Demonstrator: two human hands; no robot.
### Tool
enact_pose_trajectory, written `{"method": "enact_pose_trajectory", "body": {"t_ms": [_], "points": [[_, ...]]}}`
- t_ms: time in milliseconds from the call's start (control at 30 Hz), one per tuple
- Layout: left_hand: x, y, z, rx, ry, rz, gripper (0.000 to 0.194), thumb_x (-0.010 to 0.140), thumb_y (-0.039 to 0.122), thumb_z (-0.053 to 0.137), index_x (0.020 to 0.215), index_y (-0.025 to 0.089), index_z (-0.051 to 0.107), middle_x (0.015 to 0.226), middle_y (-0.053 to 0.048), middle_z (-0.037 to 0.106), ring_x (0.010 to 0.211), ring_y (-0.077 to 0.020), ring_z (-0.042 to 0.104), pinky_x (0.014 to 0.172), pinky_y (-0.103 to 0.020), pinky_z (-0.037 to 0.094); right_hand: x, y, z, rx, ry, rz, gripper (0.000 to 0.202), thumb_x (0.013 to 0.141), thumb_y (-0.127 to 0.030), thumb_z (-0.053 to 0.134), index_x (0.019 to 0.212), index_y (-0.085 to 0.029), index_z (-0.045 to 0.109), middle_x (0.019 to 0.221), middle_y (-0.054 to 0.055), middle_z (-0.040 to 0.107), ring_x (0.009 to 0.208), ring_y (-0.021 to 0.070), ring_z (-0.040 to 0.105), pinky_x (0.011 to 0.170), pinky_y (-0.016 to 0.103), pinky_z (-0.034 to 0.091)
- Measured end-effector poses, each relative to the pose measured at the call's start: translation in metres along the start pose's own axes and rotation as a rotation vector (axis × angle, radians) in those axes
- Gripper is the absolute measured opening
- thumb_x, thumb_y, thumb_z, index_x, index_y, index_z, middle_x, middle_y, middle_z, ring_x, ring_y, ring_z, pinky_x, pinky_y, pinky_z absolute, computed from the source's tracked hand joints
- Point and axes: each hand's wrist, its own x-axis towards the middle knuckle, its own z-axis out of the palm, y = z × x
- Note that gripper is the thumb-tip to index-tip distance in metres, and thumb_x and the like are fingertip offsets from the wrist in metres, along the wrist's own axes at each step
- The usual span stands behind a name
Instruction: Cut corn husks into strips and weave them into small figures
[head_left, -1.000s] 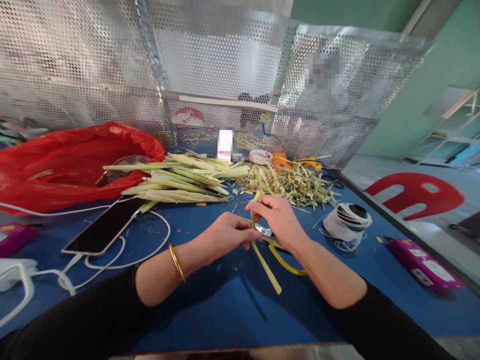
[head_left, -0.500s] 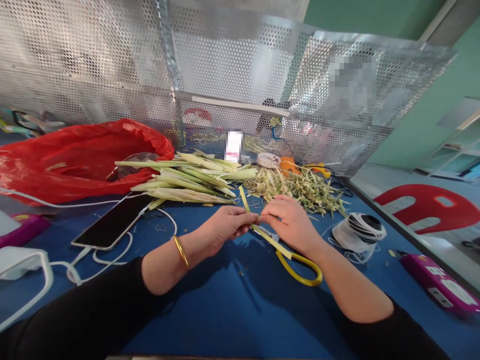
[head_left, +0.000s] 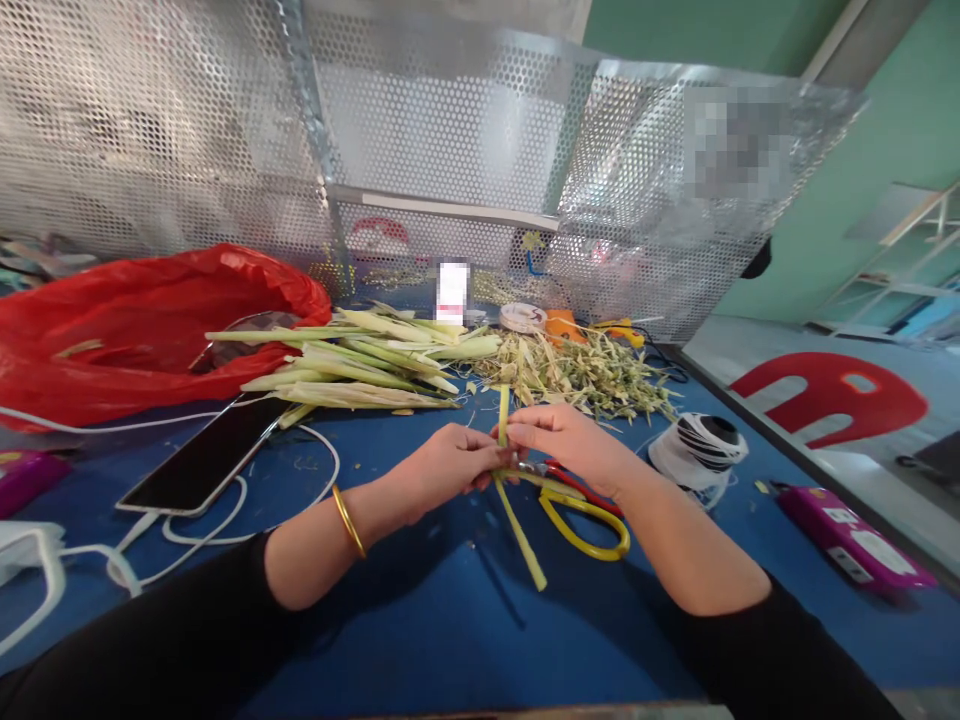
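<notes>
Above the middle of the blue table, my left hand pinches pale green husk strips between thumb and fingers. My right hand closes its fingertips on the same strips just to the right, almost touching the left. One strip runs upward past the fingers and down toward me; another piece points right. Scissors with yellow and red handles lie beneath the right hand, their blades partly covered. Behind my hands are a pile of long pale husk leaves and a heap of small leafy trimmings.
At the left stand a red plastic bag, a phone and white cables. A thread spool and a purple packet sit at the right. A perforated metal screen closes off the back.
The strip between my fingers has turned more upright, its lower end swinging left off the scissors. More of the scissors' red handle shows. The whole view has shifted slightly.
</notes>
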Motion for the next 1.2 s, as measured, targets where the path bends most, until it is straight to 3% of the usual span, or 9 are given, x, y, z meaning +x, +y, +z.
{"method": "enact_pose_trajectory", "body": {"t_ms": [133,267,433,567,733,833,867,1000,1200], "points": [[0.000,-0.003,0.002,-0.022,0.003,-0.045,0.031,0.068,0.042,0.064,0.053,0.015,0.058,0.045,0.006,0.041,0.045,-0.0069,0.032,0.046,-0.023,0.022,0.004,0.004,0.017,0.109,0.219,0.011,0.016,0.072,-0.031,0.067,0.069,-0.015,0.070,0.060,-0.001,0.062,0.058,0.0117,0.054,0.059,0.025,0.042],[-0.001,0.001,0.000,-0.048,-0.030,-0.064,0.031,0.068,0.040,0.065,0.051,0.016,0.056,0.044,0.007,0.038,0.043,-0.0062,0.030,0.045,-0.023,0.021,0.006,0.006,0.030,0.180,0.421,-0.047,0.013,0.069,-0.028,0.067,0.063,-0.017,0.068,0.055,-0.002,0.059,0.052,0.0112,0.051,0.053,0.024,0.039],[-0.004,0.007,0.000,0.141,-0.044,-0.018,0.031,0.070,0.039,0.062,0.051,0.015,0.060,0.044,0.005,0.045,0.044,-0.0071,0.036,0.046,-0.022,0.025,0.002,0.003,0.037,0.077,0.484,-0.132,0.013,0.071,-0.026,0.066,0.060,-0.019,0.068,0.061,0.000,0.061,0.057,0.0134,0.054,0.054,0.025,0.039],[-0.007,0.008,0.004,0.154,-0.098,-0.030,0.023,0.072,0.033,0.060,0.069,0.015,0.073,0.043,0.005,0.045,0.043,-0.0070,0.036,0.045,-0.022,0.025,0.001,0.006,0.042,-0.061,0.495,-0.211,0.015,0.075,-0.024,0.063,0.061,-0.020,0.067,0.066,0.001,0.064,0.062,0.0148,0.057,0.060,0.026,0.042],[-0.003,0.003,0.007,-0.037,-0.027,-0.079,0.030,0.072,0.042,0.063,0.067,0.013,0.069,0.048,0.003,0.052,0.043,-0.0067,0.041,0.044,-0.020,0.028,0.002,0.004,0.024,-0.222,0.474,-0.259,0.021,0.084,-0.030,0.058,0.068,-0.020,0.068,0.068,0.001,0.065,0.067,0.0162,0.059,0.066,0.027,0.043],[0.001,0.002,-0.001,-0.231,0.117,-0.088,0.037,0.075,0.049,0.061,0.072,0.012,0.067,0.057,0.000,0.059,0.046,-0.0067,0.045,0.044,-0.019,0.029,-0.005,-0.006,0.003,-0.270,0.598,-0.306,0.020,0.088,-0.035,0.054,0.091,-0.022,0.069,0.093,0.003,0.070,0.087,0.0191,0.062,0.077,0.029,0.043],[0.002,0.002,-0.006,-0.309,0.155,-0.089,0.039,0.077,0.050,0.059,0.075,0.012,0.068,0.060,-0.001,0.060,0.047,-0.0068,0.047,0.045,-0.019,0.031,-0.008,-0.009,-0.003,-0.282,0.625,-0.297,0.023,0.090,-0.037,0.051,0.090,-0.021,0.069,0.088,0.003,0.070,0.083,0.0189,0.062,0.075,0.029,0.043],[0.003,0.005,-0.018,-0.493,0.257,-0.096,0.040,0.076,0.050,0.061,0.079,0.010,0.068,0.065,-0.002,0.062,0.052,-0.0072,0.050,0.049,-0.019,0.036,-0.014,-0.015,-0.007,-0.527,0.479,-0.294,0.027,0.090,-0.042,0.052,0.079,-0.021,0.067,0.078,0.003,0.069,0.074,0.0190,0.061,0.068,0.029,0.040],[0.002,0.003,-0.008,-0.336,0.329,-0.069,0.028,0.063,0.036,0.077,0.065,0.012,0.063,0.060,0.000,0.061,0.050,-0.0069,0.048,0.047,-0.020,0.034,-0.005,-0.002,0.014,-1.003,0.341,-0.462,0.028,0.094,-0.030,0.048,0.075,-0.019,0.064,0.071,0.005,0.067,0.067,0.0173,0.055,0.075,0.032,0.034]]}}
